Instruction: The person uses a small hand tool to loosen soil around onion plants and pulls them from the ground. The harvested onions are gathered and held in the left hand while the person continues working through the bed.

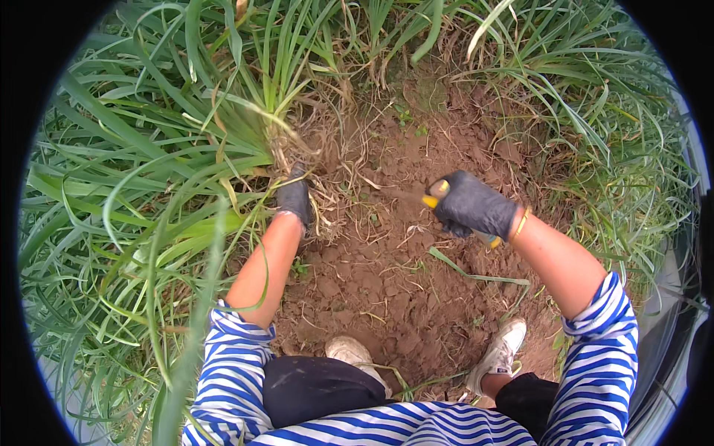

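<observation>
My left hand (294,195), in a dark glove, is at the base of a clump of long green strap-leaved plants (273,106); leaves and dry stalks partly hide its fingers. Dry roots and straw (329,220) lie just right of it. In a dark glove too, my right hand (474,203) is closed round the yellow handle (429,201) of a tool above the bare soil. The tool's working end is blurred, so its kind cannot be told. Beneath the right hand, a cut or loose green leaf (474,276) lies on the reddish-brown soil (379,279).
Dense green leafy rows stand at the left and at the right (602,122). My two white shoes (505,348) are on the soil near the bottom. Grey plastic sheeting (669,334) runs along the far right edge. Small weeds (300,268) dot the ground.
</observation>
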Demonstrator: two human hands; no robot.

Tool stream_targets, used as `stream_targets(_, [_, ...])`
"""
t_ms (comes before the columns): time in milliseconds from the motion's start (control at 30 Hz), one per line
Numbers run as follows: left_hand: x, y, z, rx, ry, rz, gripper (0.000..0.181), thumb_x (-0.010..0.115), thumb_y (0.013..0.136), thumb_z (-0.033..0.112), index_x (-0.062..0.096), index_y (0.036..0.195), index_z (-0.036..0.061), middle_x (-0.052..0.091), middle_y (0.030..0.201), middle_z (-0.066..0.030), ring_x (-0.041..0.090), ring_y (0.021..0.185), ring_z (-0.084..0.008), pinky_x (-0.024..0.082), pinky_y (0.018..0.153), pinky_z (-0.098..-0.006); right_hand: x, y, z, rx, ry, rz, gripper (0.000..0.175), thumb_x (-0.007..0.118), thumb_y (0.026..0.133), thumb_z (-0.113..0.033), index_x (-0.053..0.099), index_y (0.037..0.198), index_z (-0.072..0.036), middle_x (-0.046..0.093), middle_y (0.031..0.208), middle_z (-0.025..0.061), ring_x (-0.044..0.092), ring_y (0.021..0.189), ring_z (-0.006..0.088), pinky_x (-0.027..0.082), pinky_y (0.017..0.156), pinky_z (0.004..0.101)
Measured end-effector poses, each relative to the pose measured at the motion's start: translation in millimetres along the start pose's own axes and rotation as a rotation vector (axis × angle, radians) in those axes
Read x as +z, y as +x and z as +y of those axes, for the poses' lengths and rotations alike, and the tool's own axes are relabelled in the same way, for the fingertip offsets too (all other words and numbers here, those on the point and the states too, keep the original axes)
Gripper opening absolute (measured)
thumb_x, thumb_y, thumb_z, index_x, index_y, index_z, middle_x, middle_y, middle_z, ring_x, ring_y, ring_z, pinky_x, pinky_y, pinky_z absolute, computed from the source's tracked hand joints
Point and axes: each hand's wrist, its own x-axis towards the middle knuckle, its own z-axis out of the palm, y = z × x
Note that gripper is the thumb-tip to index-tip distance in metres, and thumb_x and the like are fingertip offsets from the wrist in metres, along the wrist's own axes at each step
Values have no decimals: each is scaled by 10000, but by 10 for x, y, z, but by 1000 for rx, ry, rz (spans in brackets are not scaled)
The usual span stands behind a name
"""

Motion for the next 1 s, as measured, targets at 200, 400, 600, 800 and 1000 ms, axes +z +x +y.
stream_targets(200, [132,397,-203,-65,-148,-71,520,518,924,465,558,1240,54,583,1223,-96,548,1082,-234,436,929,-390,347,370,189,-153,-48,30,148,569,826,-84,618,933,6,613,655,109,620,548,173,518,518,315])
stream_targets(400, [328,847,-181,-106,-151,-195,558,533,916,446,483,1330,75,467,1372,-113,419,1254,-255,310,1049,-415,1219,407,1051,-183,7,485,349,576,828,-219,618,1145,-79,667,805,174,655,640,301,530,594,385])
stream_targets(600, [371,401,-167,16,-98,-64,564,617,868,410,505,1298,62,442,1396,-127,372,1294,-269,262,1072,-442,1682,675,1567,-387,-309,553,481,484,875,-286,495,1318,-97,645,1006,201,634,861,367,504,726,468])
stream_targets(800, [348,98,-68,33,-109,-94,678,664,826,442,461,1354,69,398,1439,-114,295,1347,-296,207,1091,-489,1431,427,1383,-377,58,554,439,529,884,-253,537,1272,-48,676,846,172,653,724,332,521,662,400])
stream_targets(1000, [289,156,-50,-63,-252,-200,721,649,820,467,416,1389,91,376,1447,-111,354,1308,-301,259,1078,-473,317,46,934,-3,342,13,350,599,816,-72,602,1160,-6,595,640,68,541,484,103,456,434,261])
